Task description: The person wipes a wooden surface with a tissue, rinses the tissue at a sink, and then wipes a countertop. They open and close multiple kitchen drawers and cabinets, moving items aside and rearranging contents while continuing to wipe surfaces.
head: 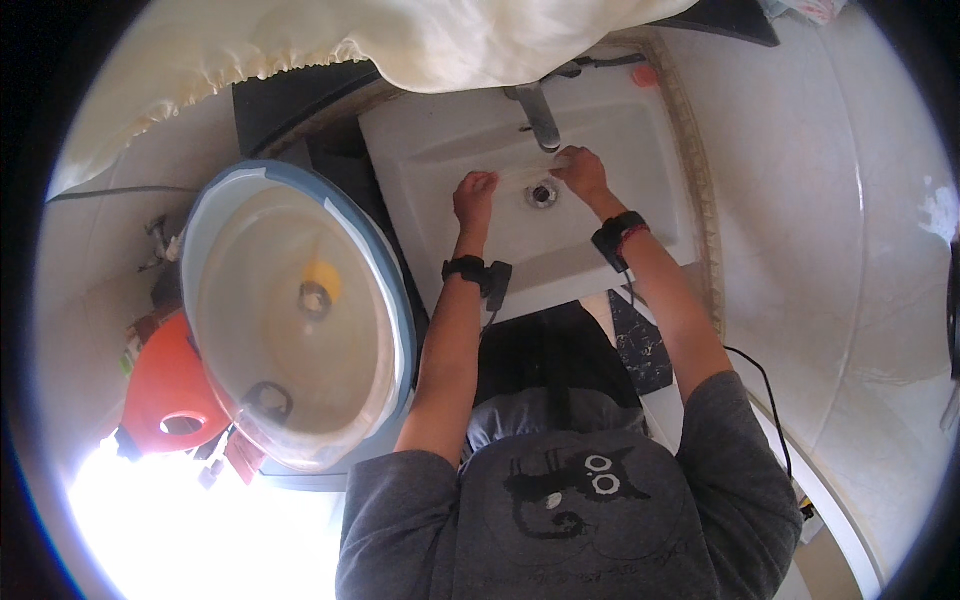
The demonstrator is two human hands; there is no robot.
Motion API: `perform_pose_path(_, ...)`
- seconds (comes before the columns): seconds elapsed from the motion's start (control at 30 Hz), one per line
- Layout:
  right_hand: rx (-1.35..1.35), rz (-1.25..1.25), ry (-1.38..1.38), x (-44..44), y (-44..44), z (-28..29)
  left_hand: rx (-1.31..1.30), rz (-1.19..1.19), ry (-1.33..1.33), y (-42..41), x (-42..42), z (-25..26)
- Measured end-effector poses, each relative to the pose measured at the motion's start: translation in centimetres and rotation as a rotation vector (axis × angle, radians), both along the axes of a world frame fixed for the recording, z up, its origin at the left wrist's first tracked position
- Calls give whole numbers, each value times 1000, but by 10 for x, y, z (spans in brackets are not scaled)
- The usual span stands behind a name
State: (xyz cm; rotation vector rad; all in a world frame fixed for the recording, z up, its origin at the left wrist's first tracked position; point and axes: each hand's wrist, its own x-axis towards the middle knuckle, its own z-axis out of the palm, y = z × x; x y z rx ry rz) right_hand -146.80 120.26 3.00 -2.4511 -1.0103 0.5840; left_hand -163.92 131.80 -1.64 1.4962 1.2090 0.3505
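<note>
My left hand [475, 201] and my right hand [582, 174] are both over the basin of a white ceramic sink [450, 217]. A thin, pale, see-through strip [523, 174] stretches between my pinched fingers; its material is too faint to tell. My right hand is just below the spout of the metal faucet [538, 116]. The round drain [541, 194] shows between my hands, a little nearer to me than the strip. Each wrist wears a black strap with a small box and a cable.
Left of the sink stands a large plastic basin with a blue rim [300, 176]. An orange plastic container [169, 390] is beside it. Pale gathered fabric [450, 37] hangs across the top. A small red object [644, 76] lies at the sink's back right corner, near the tiled wall [787, 187].
</note>
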Motion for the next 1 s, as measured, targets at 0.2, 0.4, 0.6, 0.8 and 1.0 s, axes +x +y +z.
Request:
perform_pose_path(0.2, 234, -180, 789, 15, 3, 9, 425, -212, 624, -7, -7, 16)
perform_pose_path(0.4, 414, -482, 1004, 3, 14, 26, 159, -158, 297, 1, -20, -1)
perform_pose_path(0.6, 579, -598, 1049, -14, 24, 23, -369, -197, 33, -1, -25, 7)
perform_pose_path(0.8, 540, -603, 1537, -42, 21, 29, -1024, 390, -416, -21, 15, 20)
perform_pose_path(1.0, 581, -607, 1174, -45, 20, 61, -1203, 438, -667, -31, 40, -4)
